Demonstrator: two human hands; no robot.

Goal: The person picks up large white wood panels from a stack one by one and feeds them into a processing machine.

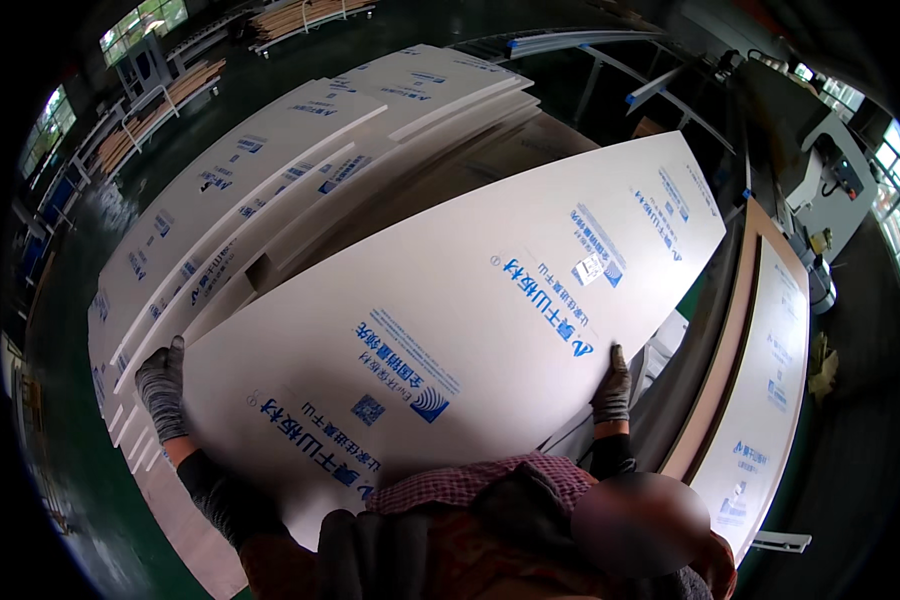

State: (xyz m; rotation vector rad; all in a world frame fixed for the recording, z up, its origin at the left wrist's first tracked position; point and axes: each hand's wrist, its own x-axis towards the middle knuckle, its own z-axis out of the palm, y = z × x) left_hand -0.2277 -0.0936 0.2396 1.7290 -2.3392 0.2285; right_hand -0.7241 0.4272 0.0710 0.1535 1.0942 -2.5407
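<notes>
We see a smooth, matt white board (450, 300), grey knitted cloth gloves on our hands, and beside the board a glossy green floor (100, 500).

Small white rectangular sticker label (589, 268) with dark code marks sits on the upper right part of the big white board (450, 330), among blue printed markings. No screens, packages or signs visible.

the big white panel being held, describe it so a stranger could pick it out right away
Among the stacked white boards filling the floor, find the two gloved hands, left hand and right hand. The white panel spans between them, gripped at both side edges. Unlike its neighbours, it lies on top, tilted across the stacks.
</notes>
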